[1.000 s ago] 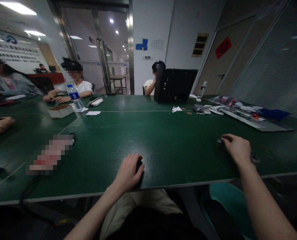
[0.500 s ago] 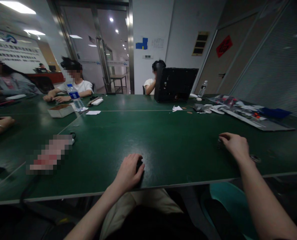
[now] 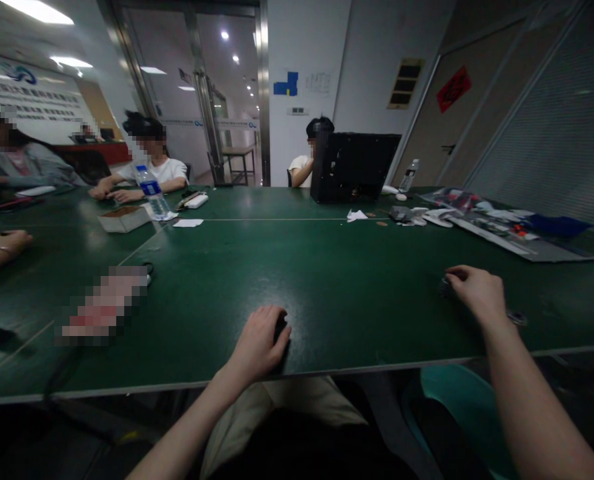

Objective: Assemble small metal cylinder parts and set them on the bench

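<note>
My left hand (image 3: 259, 341) rests near the front edge of the dark green table (image 3: 327, 280), its fingers curled over a small dark object (image 3: 280, 331) that is mostly hidden. My right hand (image 3: 477, 291) lies further right with the fingers bent down onto a small round metal object (image 3: 445, 285) that I cannot make out. A second small ring-like piece (image 3: 517, 318) lies just right of that wrist.
A black box (image 3: 353, 167) stands at the far side, with a person behind it. Papers and flat packages (image 3: 497, 223) lie at the back right. A water bottle (image 3: 151, 192) and a small box (image 3: 121, 218) sit at the back left, near other seated people. A blurred patch (image 3: 104, 303) lies on the left.
Both hands keep their places on the table. The view has shifted slightly; my right hand has crept a little to the right.
</note>
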The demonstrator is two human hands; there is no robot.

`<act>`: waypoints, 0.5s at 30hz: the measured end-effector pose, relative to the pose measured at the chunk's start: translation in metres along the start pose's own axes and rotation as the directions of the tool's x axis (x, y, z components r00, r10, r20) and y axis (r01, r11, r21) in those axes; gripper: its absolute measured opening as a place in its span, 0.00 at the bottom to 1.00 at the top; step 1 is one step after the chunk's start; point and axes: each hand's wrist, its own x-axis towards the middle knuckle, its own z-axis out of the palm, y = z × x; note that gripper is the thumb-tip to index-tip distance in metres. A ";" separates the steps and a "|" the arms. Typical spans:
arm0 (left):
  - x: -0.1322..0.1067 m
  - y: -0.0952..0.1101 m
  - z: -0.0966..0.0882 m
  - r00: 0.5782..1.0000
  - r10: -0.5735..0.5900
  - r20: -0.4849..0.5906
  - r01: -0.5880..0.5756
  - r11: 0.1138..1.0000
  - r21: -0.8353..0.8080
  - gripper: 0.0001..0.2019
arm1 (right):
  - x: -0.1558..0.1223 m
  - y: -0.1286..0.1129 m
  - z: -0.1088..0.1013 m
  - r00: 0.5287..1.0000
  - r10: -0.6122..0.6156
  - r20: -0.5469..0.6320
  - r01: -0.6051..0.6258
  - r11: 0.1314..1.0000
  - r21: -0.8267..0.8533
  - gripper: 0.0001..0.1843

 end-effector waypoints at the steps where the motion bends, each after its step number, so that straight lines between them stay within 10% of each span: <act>1: 0.000 0.000 0.000 1.000 0.004 -0.001 -0.004 1.000 0.000 0.09 | -0.001 -0.001 -0.001 1.000 0.008 0.006 -0.009 1.000 0.017 0.12; 15: 0.000 -0.001 0.000 1.000 0.009 0.001 -0.009 1.000 0.011 0.10 | -0.021 -0.007 -0.033 0.990 0.076 0.117 -0.068 0.995 -0.077 0.31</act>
